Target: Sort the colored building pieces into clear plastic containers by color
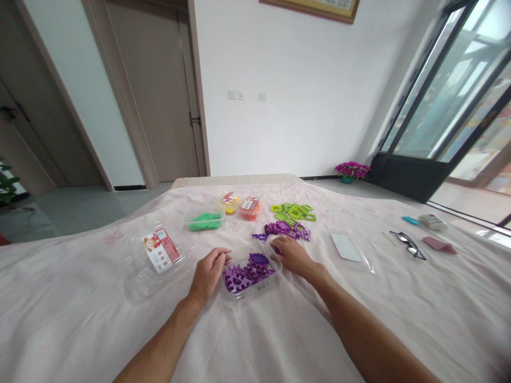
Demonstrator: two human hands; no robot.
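A clear plastic box [251, 291] in front of me holds purple toothed plastic building pieces [245, 276], with a darker violet piece [258, 259] on top. My left hand [208, 274] is at the box's left side, thumb and fingers closed at its rim. My right hand [293, 254] is bent at the far right corner of the box, close to a loose pile of purple pieces [287, 230]. A bit of purple shows under its curled fingers, but its fingertips are mostly hidden.
Lime green pieces [293, 211] lie beyond the purple pile. Boxes of green pieces [205, 221], yellow pieces [230, 202] and orange pieces [250, 208] stand behind. A labelled clear lid [159, 255] lies left; a clear tray [351, 250] and glasses [409, 244] lie right.
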